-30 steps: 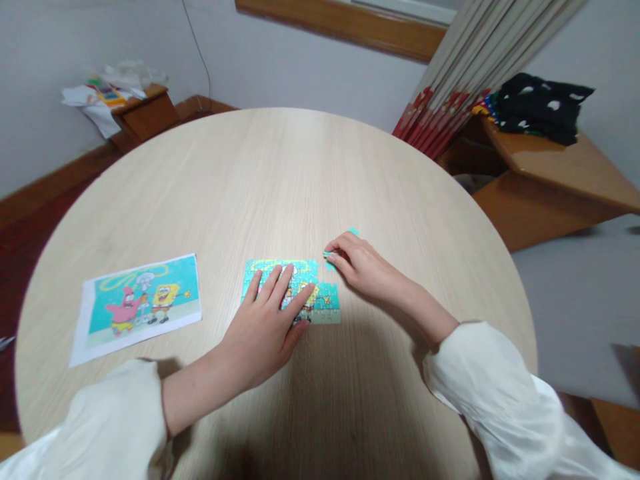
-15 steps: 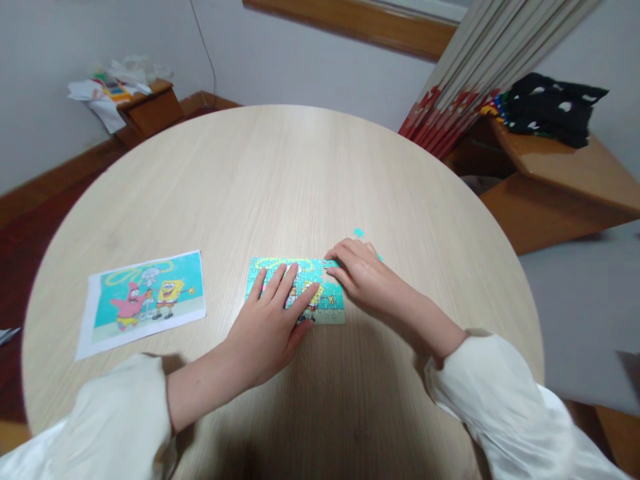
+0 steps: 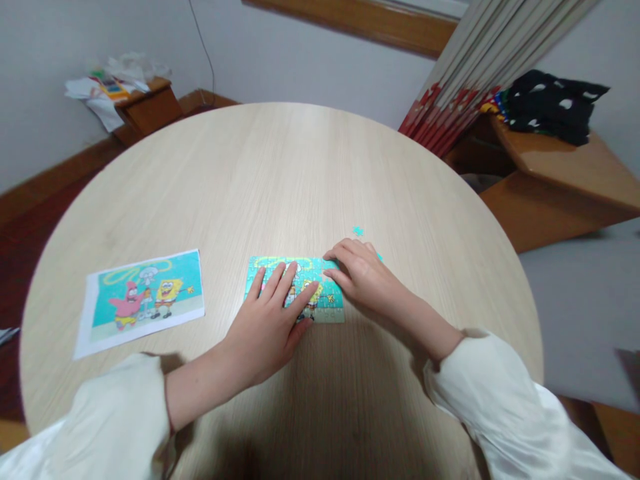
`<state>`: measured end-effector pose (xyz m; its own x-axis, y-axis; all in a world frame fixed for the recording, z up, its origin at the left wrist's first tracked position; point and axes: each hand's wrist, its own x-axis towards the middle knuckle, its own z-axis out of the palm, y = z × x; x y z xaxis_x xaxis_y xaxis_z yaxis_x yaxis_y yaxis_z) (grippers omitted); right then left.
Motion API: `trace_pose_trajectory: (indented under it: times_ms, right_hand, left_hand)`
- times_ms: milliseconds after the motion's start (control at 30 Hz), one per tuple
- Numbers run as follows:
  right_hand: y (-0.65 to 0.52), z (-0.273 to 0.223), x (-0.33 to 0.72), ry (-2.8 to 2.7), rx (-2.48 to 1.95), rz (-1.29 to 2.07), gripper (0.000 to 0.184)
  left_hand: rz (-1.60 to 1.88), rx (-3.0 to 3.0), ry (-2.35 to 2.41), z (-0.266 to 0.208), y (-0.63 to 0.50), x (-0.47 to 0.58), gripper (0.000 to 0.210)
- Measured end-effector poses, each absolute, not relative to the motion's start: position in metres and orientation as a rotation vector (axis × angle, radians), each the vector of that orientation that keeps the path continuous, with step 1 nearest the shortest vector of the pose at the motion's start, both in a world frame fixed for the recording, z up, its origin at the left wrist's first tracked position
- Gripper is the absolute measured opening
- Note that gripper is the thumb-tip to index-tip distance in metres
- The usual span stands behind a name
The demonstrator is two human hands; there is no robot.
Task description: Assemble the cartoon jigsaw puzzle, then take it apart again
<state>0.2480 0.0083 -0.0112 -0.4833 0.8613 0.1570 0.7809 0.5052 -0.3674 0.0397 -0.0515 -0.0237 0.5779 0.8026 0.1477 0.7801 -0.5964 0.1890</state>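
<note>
A jigsaw puzzle (image 3: 330,313) with a teal cartoon picture lies on the table in front of me. My left hand (image 3: 273,317) rests flat across its middle with the fingers spread, covering part of the picture. At the puzzle's upper right corner, my right hand (image 3: 360,270) has thumb and index finger curled around a teal puzzle piece (image 3: 330,265), mostly hidden by the fingers. A small gap showing the table sits by the thumb tip. Beyond the right hand lies a loose teal puzzle piece (image 3: 358,231), and another teal bit (image 3: 380,257) peeks out behind the knuckles.
To the left, a printed sheet (image 3: 145,297) shows the same cartoon picture. All this lies on a round wooden table (image 3: 280,173). Past its edge stand a small cabinet (image 3: 153,110) with papers and, at right, wooden furniture (image 3: 565,173) bearing a black cloth (image 3: 550,107) beside a curtain (image 3: 465,73).
The gap in the puzzle by my right thumb looks smaller, with more teal in it. Both hands keep nearly the same place; the whole view has shifted slightly.
</note>
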Motion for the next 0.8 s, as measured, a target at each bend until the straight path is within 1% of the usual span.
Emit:
trace_pose_trajectory:
  times_ms: [300,567,700,800]
  right_hand:
    - [0.013,-0.011,0.2475,-2.244,-1.426,0.568,0.003]
    - [0.0137,-0.0106,0.2468,-2.138,-1.426,0.688,0.007]
    - [0.0119,-0.0054,0.2497,-2.157,-1.354,0.646,0.012]
    - [0.0095,-0.0028,0.2554,-2.185,-1.296,0.493,0.015]
  left_hand:
    - [0.345,2.7,1.362,-0.0248,-0.0517,0.0395,0.043]
    - [0.312,2.698,1.358,-0.0248,-0.0518,0.0392,0.044]
    - [0.333,2.699,1.351,-0.0254,-0.0518,0.0384,0.043]
    - [0.347,2.693,1.351,-0.0253,-0.0518,0.0383,0.043]
